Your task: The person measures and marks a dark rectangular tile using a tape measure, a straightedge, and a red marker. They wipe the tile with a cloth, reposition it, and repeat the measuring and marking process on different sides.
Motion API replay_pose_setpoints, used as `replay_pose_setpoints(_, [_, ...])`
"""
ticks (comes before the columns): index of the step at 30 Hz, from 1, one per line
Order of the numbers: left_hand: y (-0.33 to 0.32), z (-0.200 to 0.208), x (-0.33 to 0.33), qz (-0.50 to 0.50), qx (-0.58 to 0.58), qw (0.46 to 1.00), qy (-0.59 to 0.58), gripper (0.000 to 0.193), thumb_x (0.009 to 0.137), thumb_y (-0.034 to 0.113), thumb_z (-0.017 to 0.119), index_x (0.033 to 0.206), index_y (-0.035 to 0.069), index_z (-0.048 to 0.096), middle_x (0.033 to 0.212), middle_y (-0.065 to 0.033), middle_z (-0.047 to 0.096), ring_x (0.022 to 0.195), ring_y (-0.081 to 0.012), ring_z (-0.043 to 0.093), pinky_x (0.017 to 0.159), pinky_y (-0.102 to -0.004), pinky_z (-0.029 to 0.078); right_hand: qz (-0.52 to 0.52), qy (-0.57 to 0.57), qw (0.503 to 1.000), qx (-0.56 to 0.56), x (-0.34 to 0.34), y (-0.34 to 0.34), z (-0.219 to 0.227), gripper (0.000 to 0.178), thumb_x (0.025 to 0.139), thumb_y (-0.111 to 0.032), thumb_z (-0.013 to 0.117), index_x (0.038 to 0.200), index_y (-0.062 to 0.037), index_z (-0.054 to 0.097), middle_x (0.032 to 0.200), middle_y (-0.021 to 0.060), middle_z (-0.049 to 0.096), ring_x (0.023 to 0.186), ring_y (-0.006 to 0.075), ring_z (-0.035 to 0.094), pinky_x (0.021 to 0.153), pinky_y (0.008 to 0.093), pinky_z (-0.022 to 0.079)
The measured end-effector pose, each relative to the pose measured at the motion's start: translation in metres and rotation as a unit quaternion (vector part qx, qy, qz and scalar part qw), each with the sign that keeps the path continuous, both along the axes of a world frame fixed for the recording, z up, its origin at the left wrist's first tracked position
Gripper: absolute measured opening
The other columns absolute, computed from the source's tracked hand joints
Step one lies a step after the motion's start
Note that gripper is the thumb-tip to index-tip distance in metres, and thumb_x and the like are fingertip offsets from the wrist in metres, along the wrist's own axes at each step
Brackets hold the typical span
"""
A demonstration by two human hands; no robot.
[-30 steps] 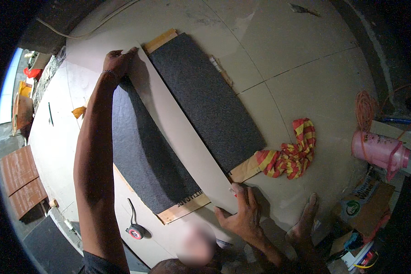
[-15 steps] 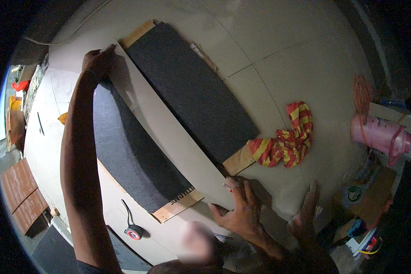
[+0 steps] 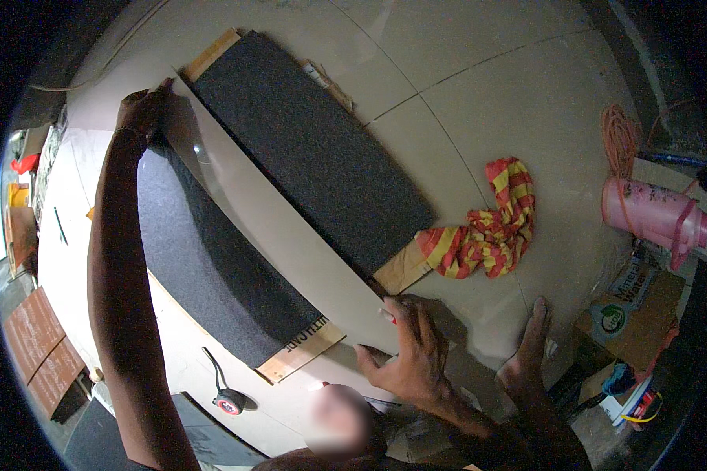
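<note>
Head view looks down on a pale floor where two dark, rough-textured mats lie side by side with a long pale strip (image 3: 291, 243) running diagonally between them. At the far right, a small cardboard box (image 3: 632, 310) with a green round label stands on the floor, just below a pink flask (image 3: 656, 213) lying on its side. An orange cord (image 3: 620, 137) is coiled above the flask. Lower right, a white tub (image 3: 632, 400) holds small coloured items too small to tell apart.

The upper mat (image 3: 314, 149) is a long rectangle of coarse grey felt resting on a thin wooden board (image 3: 401, 271), whose bare ends show at both short sides. The lower mat (image 3: 212, 267) is of the same grey felt; its board end shows at the near corner, bearing dark printed lettering.

The left hand (image 3: 143, 110) reaches to the far end of the strip, fingers curled down on its edge. The right hand (image 3: 412, 353) presses flat and spread on the near end of the strip, and something small and red shows by its index finger; whether it is gripped cannot be told. A bare foot (image 3: 526, 353) rests just to the right of that hand.

A crumpled red-and-yellow striped cloth (image 3: 487, 228) lies touching the near end of the upper mat. A black-handled tool with a red round head (image 3: 224, 392) lies near the lower mat.
</note>
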State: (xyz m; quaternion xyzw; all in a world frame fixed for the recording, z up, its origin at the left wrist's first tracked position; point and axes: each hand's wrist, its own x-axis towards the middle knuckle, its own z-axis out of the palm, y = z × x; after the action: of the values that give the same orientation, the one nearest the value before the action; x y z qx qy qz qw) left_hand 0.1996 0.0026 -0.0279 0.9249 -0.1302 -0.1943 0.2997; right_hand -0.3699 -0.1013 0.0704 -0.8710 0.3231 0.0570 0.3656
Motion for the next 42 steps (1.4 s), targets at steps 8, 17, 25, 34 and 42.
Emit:
replay_pose_setpoints(8, [-0.003, 0.013, -0.015, 0.066, -0.092, 0.991, 0.07, 0.045, 0.097, 0.044, 0.076, 0.103, 0.0, 0.077, 0.095, -0.0066, 0.075, 0.085, -0.0151, 0.065, 0.079, -0.0313, 0.052, 0.016, -0.017, 1.0, -0.018, 0.0, -0.003, -0.008, 0.081, 0.071, -0.026, 0.087, 0.14, -0.0031, 0.051, 0.12, 0.0186, 0.061, 0.109, 0.0391, 0.062, 0.09, 0.0492, 0.053])
replay_pose_setpoints(17, [0.006, -0.001, -0.001, 0.061, -0.107, 0.99, 0.068, 0.041, 0.1, 0.045, 0.073, 0.099, 0.004, 0.076, 0.088, -0.0022, 0.072, 0.078, -0.0114, 0.063, 0.071, -0.0285, 0.048, 0.011, -0.011, 1.0, -0.024, 0.0, -0.005, -0.013, 0.082, 0.07, -0.022, 0.087, 0.141, -0.0018, 0.051, 0.114, 0.0206, 0.06, 0.106, 0.0387, 0.062, 0.09, 0.0482, 0.053])
replay_pose_setpoints(25, [0.01, -0.008, 0.01, 0.067, -0.07, 0.993, 0.061, 0.043, 0.097, 0.046, 0.075, 0.103, 0.003, 0.076, 0.088, -0.002, 0.072, 0.078, -0.0115, 0.063, 0.07, -0.0278, 0.048, 0.0, -0.012, 1.0, -0.007, -0.001, -0.004, -0.014, 0.083, 0.071, -0.02, 0.087, 0.143, -0.0042, 0.05, 0.113, 0.0204, 0.059, 0.104, 0.0395, 0.062, 0.089, 0.0494, 0.052])
replay_pose_setpoints(34, [0.02, -0.016, 0.02, 0.059, -0.09, 0.993, 0.052, 0.036, 0.106, 0.031, 0.066, 0.126, 0.001, 0.07, 0.103, -0.0049, 0.075, 0.088, -0.0121, 0.067, 0.08, -0.0263, 0.053, 0.014, -0.005, 1.0, 0.014, 0.003, -0.01, -0.016, 0.08, 0.072, -0.021, 0.088, 0.139, -0.0026, 0.049, 0.115, 0.0211, 0.058, 0.105, 0.0401, 0.061, 0.09, 0.0476, 0.052])
replay_pose_setpoints(42, [0.035, -0.009, 0.011, -0.005, -0.033, 0.997, -0.071, 0.044, 0.1, 0.045, 0.068, 0.116, 0.004, 0.072, 0.091, -0.001, 0.066, 0.081, -0.0117, 0.058, 0.074, -0.0275, 0.047, -0.076, -0.075, 0.994, 0.032, 0.025, -0.023, -0.012, 0.049, 0.082, -0.021, 0.087, 0.119, -0.0008, 0.063, 0.101, 0.0154, 0.064, 0.088, 0.031, 0.067, 0.075, 0.0411, 0.055])
